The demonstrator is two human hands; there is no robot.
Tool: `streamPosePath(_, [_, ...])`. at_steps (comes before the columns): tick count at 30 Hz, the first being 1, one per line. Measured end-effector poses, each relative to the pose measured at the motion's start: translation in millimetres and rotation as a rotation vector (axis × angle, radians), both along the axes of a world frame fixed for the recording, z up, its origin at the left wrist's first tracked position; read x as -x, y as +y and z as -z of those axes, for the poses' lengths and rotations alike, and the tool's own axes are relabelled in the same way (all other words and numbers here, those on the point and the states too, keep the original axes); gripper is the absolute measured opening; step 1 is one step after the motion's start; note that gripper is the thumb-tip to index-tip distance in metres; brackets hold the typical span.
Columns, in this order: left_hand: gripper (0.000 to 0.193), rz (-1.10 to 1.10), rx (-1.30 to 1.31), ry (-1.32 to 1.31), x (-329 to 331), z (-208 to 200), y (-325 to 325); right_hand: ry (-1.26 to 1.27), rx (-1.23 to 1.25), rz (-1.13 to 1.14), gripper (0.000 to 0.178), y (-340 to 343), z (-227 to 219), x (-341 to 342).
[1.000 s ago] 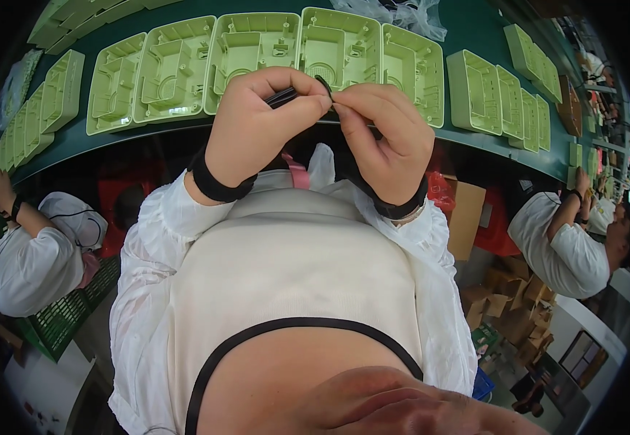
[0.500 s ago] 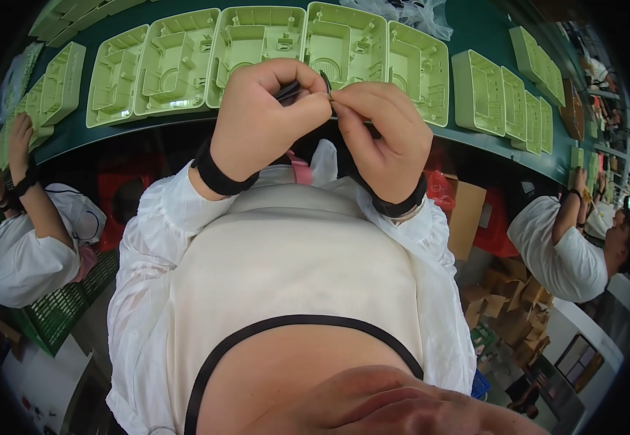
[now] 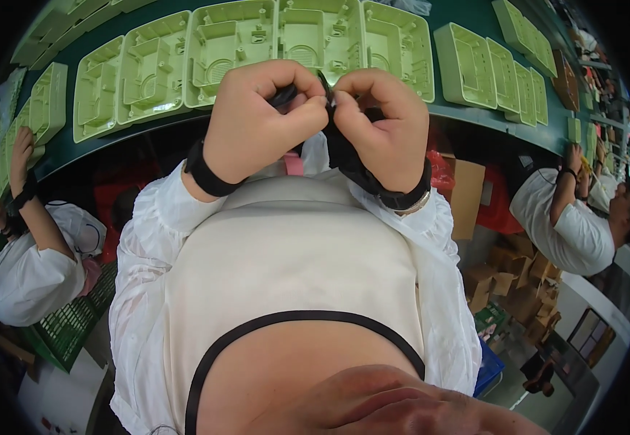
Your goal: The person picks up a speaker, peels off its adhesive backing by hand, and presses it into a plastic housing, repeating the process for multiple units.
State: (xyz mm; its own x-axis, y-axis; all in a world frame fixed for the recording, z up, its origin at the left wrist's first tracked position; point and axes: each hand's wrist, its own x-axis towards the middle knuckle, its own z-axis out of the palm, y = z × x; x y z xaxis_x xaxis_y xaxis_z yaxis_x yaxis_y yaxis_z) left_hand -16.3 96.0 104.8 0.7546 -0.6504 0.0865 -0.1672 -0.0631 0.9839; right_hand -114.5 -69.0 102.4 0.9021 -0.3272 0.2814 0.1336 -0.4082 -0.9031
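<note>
My left hand (image 3: 257, 116) is closed around a slim black object (image 3: 284, 96), which shows between the curled fingers and at the fingertips; its kind I cannot make out. Close beside it, my right hand (image 3: 391, 130) is pinched, thumb against forefinger, at the black tip by the left fingertips. Whatever that pinch holds is too small and too covered to name. Both hands are held up at the near edge of the bench, in front of a row of light green plastic housings (image 3: 231, 54) with moulded ribs and posts inside.
More green housings (image 3: 469, 69) stand at the right, others (image 3: 47, 101) at the left on the dark green bench (image 3: 445, 110). Co-workers sit on both sides, a hand (image 3: 22, 148) at the left and an arm (image 3: 565, 181) at the right. Cardboard boxes (image 3: 514, 275) lie behind.
My right hand has drawn slightly apart from the left fingertips, its fingers more curled. The left hand keeps its grip. The housings appear higher and further left in the view.
</note>
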Motion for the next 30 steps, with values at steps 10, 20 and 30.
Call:
streamPosePath(10, [0.005, 0.412, 0.012, 0.454, -17.0, 5.5, -1.2, 0.643, 0.397, 0.256, 0.015, -159.3, 103.3, 191.1])
streamPosePath(20, [0.013, 0.526, 0.055, 0.872, -17.1, 16.3, -32.4, 0.127, 0.468, 0.384, 0.034, -88.8, 41.5, 125.9])
streamPosePath(30, [0.017, 0.440, 0.203, 1.055, -17.9, 16.5, -35.0, -0.270, 0.113, -0.094, 0.033, -64.2, 25.3, 36.2])
